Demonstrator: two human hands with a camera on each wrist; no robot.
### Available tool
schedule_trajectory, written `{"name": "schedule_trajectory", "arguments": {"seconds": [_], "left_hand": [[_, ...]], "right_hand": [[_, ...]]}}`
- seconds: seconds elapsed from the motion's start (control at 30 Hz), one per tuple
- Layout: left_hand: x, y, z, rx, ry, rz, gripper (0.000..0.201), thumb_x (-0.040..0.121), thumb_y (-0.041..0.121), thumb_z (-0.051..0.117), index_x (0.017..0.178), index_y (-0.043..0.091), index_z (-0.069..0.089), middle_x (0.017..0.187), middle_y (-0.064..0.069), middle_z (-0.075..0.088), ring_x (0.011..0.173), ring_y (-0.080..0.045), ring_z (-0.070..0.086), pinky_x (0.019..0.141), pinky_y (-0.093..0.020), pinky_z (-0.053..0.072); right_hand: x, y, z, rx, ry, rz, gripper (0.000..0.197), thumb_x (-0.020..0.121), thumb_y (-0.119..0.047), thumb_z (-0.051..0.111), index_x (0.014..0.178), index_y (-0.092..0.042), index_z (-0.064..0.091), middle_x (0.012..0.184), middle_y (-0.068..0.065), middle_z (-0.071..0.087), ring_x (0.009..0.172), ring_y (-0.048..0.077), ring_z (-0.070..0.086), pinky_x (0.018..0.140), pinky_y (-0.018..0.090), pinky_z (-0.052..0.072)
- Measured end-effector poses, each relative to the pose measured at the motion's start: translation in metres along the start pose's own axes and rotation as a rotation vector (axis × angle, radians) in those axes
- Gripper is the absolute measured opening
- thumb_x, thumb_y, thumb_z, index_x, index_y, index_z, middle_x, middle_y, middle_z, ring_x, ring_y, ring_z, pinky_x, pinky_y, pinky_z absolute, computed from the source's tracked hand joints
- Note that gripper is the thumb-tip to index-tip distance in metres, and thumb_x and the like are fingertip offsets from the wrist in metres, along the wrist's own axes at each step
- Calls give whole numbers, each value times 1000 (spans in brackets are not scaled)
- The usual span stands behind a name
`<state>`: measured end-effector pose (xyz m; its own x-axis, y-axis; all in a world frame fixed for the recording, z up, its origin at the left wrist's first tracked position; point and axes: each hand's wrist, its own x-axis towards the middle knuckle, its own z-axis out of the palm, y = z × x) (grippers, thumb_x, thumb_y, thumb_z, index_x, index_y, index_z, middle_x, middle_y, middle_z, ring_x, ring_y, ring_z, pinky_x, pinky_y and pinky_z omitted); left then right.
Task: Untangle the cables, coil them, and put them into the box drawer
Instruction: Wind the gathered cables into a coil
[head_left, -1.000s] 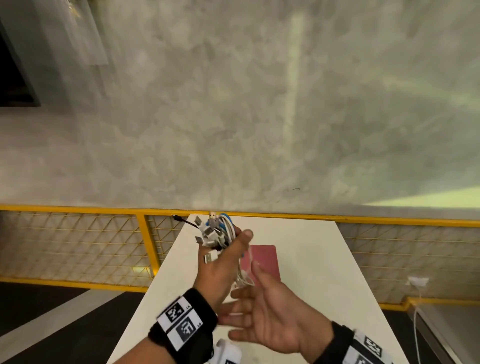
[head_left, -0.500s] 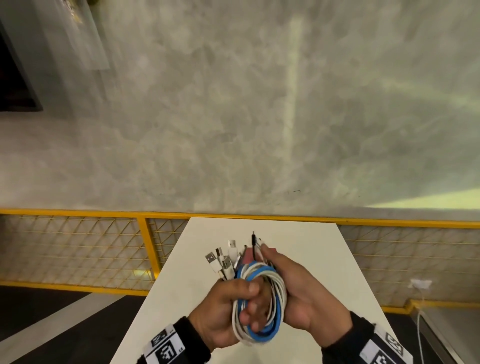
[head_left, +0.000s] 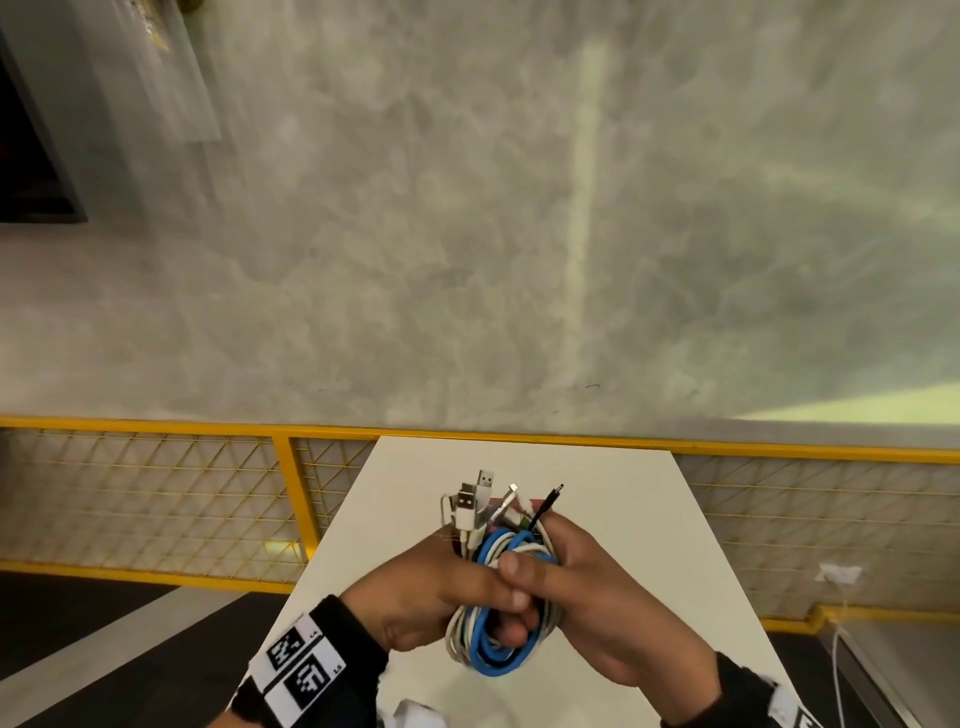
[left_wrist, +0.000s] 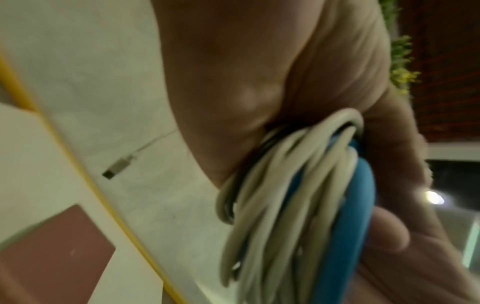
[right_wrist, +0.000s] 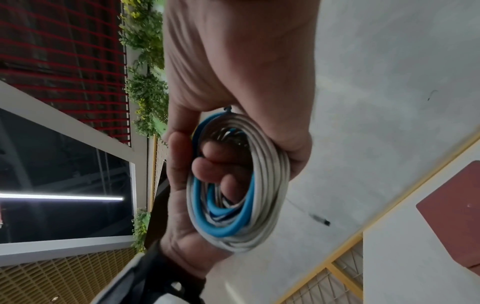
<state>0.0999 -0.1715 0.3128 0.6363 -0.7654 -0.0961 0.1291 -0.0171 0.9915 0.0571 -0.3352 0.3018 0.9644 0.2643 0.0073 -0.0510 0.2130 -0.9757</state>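
Clutching the cable coil, left hand and right hand have fingers curled round it; slackening risks loops springing loose.

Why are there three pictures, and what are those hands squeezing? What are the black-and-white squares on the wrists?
No machine here: a person wears three cameras. The big picture comes from a camera on their head, looking down at a white table. The other two come from little cameras strapped on each wrist, so everything looks very close and tilted.

Both hands hold one bundle of cables, wound into a ring: white ones and a blue one. The left hand has fingers poked through the ring, and the right hand wraps around it from the other side. The plugs stick up out of the top.

The squares are patterned tags on the left wristband; what they are for, the pictures do not say. In the wrist views, a flat reddish thing lies on the table.
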Motion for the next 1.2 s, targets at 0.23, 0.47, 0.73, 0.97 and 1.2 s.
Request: {"name": "schedule_trajectory", "arguments": {"seconds": [0.23, 0.47, 0.73, 0.97, 1.2], "left_hand": [[4, 16, 16, 262, 254, 90, 20, 70, -4, 75, 89, 4, 77, 79, -24, 73, 69, -28, 71, 71, -39, 62], [4, 6, 33, 274, 430, 324, 40, 73, 0, 75, 104, 25, 72, 99, -6, 77, 95, -20, 74, 83, -41, 61], [4, -13, 16, 1253, 674, 410, 40, 70, 52, 61, 102, 29, 56, 100, 9, 37, 96, -15, 38, 82, -38, 45], [7, -12, 8, 1493, 804, 435, 49, 63, 61, 61, 100, 30, 56, 114, 2, 38, 118, -27, 36, 99, -44, 23], [13, -5, 5, 1112, 527, 318, 46, 73, 63, 50, 110, 36, 40, 81, 23, 54, 79, -6, 58, 72, -21, 45]], "right_hand": [[2, -2, -11, -127, 169, -102, 48, 63, -46, 79, 101, -19, 67, 102, 19, 66, 88, 31, 68, 69, 39, 57], [-4, -6, -15, -150, 165, -246, 40, 62, -41, 79, 100, -32, 71, 105, 6, 74, 101, 23, 70, 83, 37, 57], [-6, -5, -14, -397, 214, -260, 45, 63, -45, 71, 107, -34, 65, 103, -8, 73, 97, 12, 69, 86, 34, 57], [-5, -10, -14, -519, 226, -273, 33, 76, -36, 64, 104, -53, 59, 106, -20, 69, 99, 2, 65, 84, 24, 56], [-1, -17, -14, -563, 256, -260, 33, 80, -32, 68, 111, -41, 60, 106, -18, 70, 98, 0, 65, 82, 19, 53]]}}
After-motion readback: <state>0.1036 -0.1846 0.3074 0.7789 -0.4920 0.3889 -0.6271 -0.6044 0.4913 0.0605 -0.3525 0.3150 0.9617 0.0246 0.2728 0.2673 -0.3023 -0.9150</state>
